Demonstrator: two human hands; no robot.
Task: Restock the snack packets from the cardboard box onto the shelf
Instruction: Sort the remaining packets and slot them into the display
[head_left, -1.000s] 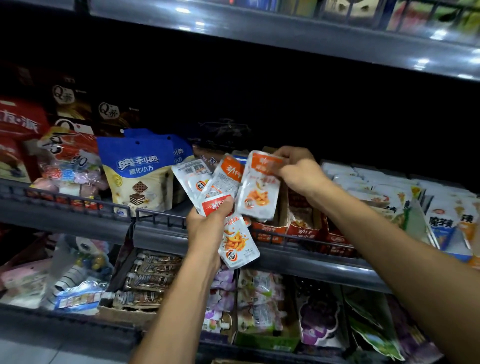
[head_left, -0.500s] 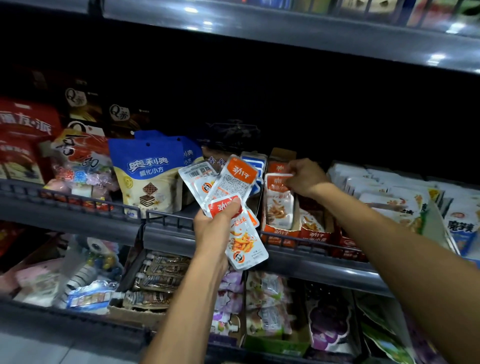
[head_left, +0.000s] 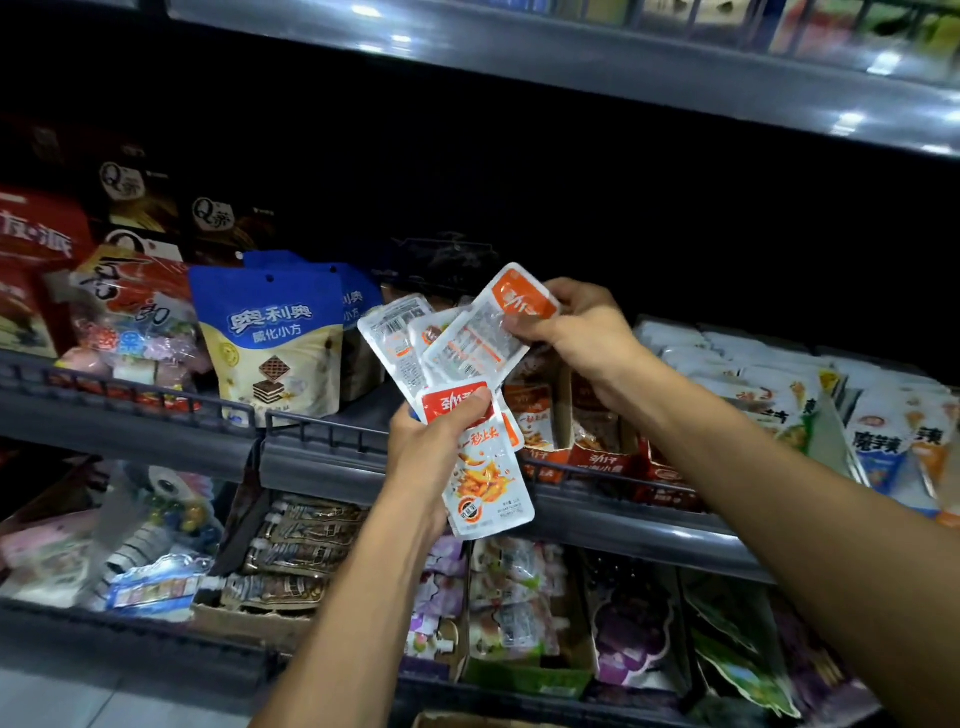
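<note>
My left hand (head_left: 439, 441) grips a fan of small silver snack packets with orange-red tops in front of the middle shelf (head_left: 332, 462); the frontmost packet (head_left: 485, 478) hangs down below my thumb. My right hand (head_left: 576, 327) pinches the top packet of the fan (head_left: 483, 338) by its orange end, printed back towards me. Behind my hands, an open orange display carton (head_left: 602, 457) on the shelf holds upright packets of the same brand. A corner of the cardboard box (head_left: 467, 721) shows at the bottom edge.
On the shelf to the left stand blue wafer bags (head_left: 270, 338) and red snack bags (head_left: 36, 260). White and blue packets (head_left: 883, 431) fill the right part. The lower shelf (head_left: 311, 561) is packed with sachets and pouches. A steel shelf (head_left: 571, 57) overhangs above.
My right hand left a packet in the display carton, came back and now pinches another packet in the fan. My left hand stayed roughly in place.
</note>
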